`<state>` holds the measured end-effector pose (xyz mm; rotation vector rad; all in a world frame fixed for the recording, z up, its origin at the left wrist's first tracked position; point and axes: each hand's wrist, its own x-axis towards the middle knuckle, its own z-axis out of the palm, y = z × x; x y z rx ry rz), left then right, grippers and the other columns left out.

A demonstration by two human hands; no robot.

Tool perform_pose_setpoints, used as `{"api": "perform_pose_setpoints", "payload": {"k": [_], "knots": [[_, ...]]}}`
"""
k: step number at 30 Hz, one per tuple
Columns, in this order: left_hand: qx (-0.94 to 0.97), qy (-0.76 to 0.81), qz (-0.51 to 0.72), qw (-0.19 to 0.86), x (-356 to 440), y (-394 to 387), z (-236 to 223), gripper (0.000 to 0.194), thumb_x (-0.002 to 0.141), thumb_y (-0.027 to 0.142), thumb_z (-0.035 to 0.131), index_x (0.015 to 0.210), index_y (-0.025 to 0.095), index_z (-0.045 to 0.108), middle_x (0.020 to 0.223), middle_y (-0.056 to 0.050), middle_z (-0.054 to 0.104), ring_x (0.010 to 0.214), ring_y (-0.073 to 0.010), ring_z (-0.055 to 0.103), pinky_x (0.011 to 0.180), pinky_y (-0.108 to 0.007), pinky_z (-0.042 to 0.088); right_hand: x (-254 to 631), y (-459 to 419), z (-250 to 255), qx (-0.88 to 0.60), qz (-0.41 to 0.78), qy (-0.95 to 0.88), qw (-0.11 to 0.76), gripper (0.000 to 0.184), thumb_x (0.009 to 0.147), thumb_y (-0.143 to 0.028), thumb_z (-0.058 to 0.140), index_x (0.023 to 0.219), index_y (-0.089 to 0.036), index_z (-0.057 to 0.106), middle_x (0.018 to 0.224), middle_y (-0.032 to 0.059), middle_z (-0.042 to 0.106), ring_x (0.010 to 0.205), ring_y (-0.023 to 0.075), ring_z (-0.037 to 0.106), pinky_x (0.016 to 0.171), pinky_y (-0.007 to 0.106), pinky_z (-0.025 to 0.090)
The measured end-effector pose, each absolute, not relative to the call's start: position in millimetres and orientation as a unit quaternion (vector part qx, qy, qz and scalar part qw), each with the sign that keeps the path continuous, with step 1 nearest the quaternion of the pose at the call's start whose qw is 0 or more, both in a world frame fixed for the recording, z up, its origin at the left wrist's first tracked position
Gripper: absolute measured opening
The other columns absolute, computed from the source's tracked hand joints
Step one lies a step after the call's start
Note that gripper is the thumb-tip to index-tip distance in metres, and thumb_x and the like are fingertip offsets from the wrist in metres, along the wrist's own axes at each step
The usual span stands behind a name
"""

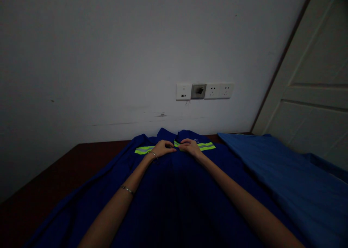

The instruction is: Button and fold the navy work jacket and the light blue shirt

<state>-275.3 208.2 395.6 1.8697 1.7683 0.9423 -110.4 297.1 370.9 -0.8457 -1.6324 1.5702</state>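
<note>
**With the work jacket (pixel 168 175) laid out, both hands meet at its front opening (pixel 173 164)**

Where the dark red-brown tabletop (pixel 89 161) shows, left of the jacket, nothing is seen lying on it. The jacket itself covers the middle, its collar (pixel 165 134) toward the wall. Across the chest runs a yellow-green reflective band, and its left part (pixel 143 150) lies flat.

Next along the jacket comes the left hand (pixel 163 148), below the collar, thumb and forefinger curved toward the opening; whether cloth is caught between the tips I cannot tell. One bracelet (pixel 154 155) sits at that wrist, another (pixel 127 189) farther up the forearm. Facing it across the opening, the right hand (pixel 190 147) has its thumb and forefinger brought close together at the band's edge; a pinch looks likely, but the grip is too small and dim to confirm.

Beyond the jacket, a row of wall sockets (pixel 219 91) is set right of its collar. A lighter blue cloth (pixel 282 175) lies along the jacket's right side, and past that stands a panelled door (pixel 320 121).

As I judge it, the spreading-out is done and the two front edges are roughly aligned. The handling at the upper front seems unfinished; farther down, shadow hides whether the jacket is fastened.
</note>
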Motion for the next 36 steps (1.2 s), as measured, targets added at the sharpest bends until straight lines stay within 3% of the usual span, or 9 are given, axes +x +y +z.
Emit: {"api": "perform_pose_setpoints", "payload": {"k": [8, 13, 16, 21, 25, 31, 36], "knots": [[0.584, 0.668, 0.451, 0.100, -313, 179, 460, 0.032, 0.072, 0.038, 0.053, 0.079, 0.011, 0.068, 0.079, -0.007, 0.068, 0.077, -0.0173, 0.060, 0.071, -0.026, 0.045, -116, 264, 403, -0.230, 0.385, -0.804, 0.391, 0.014, 0.068, -0.021, 0.057, 0.080, -0.015, 0.061, 0.071, 0.0017, 0.063, 0.067, 0.0127, 0.059, 0.064, 0.024, 0.045], [0.558, 0.680, 0.459, 0.125, -326, 155, 457, 0.031, 0.070, 0.035, 0.053, 0.082, 0.010, 0.066, 0.077, -0.007, 0.068, 0.073, -0.0168, 0.060, 0.066, -0.026, 0.045, -148, 221, 409, -0.090, 0.179, -0.943, 0.265, 0.017, 0.073, -0.015, 0.054, 0.087, -0.017, 0.064, 0.087, 0.0052, 0.065, 0.087, 0.0163, 0.056, 0.078, 0.027, 0.041], [0.544, 0.694, 0.453, 0.131, -334, 139, 453, 0.031, 0.070, 0.035, 0.053, 0.082, 0.009, 0.066, 0.075, -0.007, 0.067, 0.071, -0.0165, 0.060, 0.065, -0.026, 0.045, -173, 211, 404, -0.048, 0.121, -0.975, 0.179, 0.021, 0.074, -0.015, 0.053, 0.091, -0.017, 0.064, 0.093, 0.0069, 0.064, 0.092, 0.0175, 0.056, 0.078, 0.025, 0.040], [0.534, 0.709, 0.438, 0.139, -344, 117, 444, 0.029, 0.070, 0.032, 0.053, 0.081, 0.010, 0.067, 0.073, -0.006, 0.066, 0.068, -0.0151, 0.059, 0.061, -0.023, 0.044, -200, 217, 396, -0.055, 0.129, -0.989, 0.057, 0.027, 0.066, -0.013, 0.057, 0.091, -0.018, 0.066, 0.089, 0.0045, 0.067, 0.080, 0.0174, 0.060, 0.067, 0.022, 0.041], [0.534, 0.723, 0.413, 0.148, -343, 103, 432, 0.027, 0.071, 0.030, 0.050, 0.073, 0.010, 0.067, 0.065, -0.004, 0.064, 0.061, -0.0127, 0.056, 0.057, -0.020, 0.042, -204, 223, 395, -0.044, 0.171, -0.983, 0.043, 0.032, 0.061, -0.010, 0.059, 0.092, -0.018, 0.066, 0.090, 0.0037, 0.068, 0.078, 0.0159, 0.061, 0.064, 0.020, 0.041], [0.540, 0.753, 0.352, 0.131, -327, 92, 419, 0.030, 0.073, 0.030, 0.048, 0.072, 0.009, 0.069, 0.056, -0.001, 0.059, 0.053, -0.0113, 0.051, 0.050, -0.020, 0.035, -199, 224, 383, -0.054, 0.165, -0.977, 0.125, 0.037, 0.067, -0.008, 0.048, 0.099, -0.017, 0.064, 0.091, 0.0069, 0.067, 0.084, 0.0187, 0.061, 0.074, 0.024, 0.041], [0.548, 0.760, 0.327, 0.121, -315, 93, 400, 0.024, 0.072, 0.024, 0.051, 0.074, 0.010, 0.070, 0.061, -0.003, 0.063, 0.056, -0.0121, 0.052, 0.053, -0.021, 0.036, -203, 236, 365, -0.108, 0.293, -0.924, 0.219, 0.042, 0.067, -0.006, 0.046, 0.105, -0.012, 0.062, 0.102, 0.0100, 0.066, 0.096, 0.0191, 0.060, 0.087, 0.028, 0.041]]}}
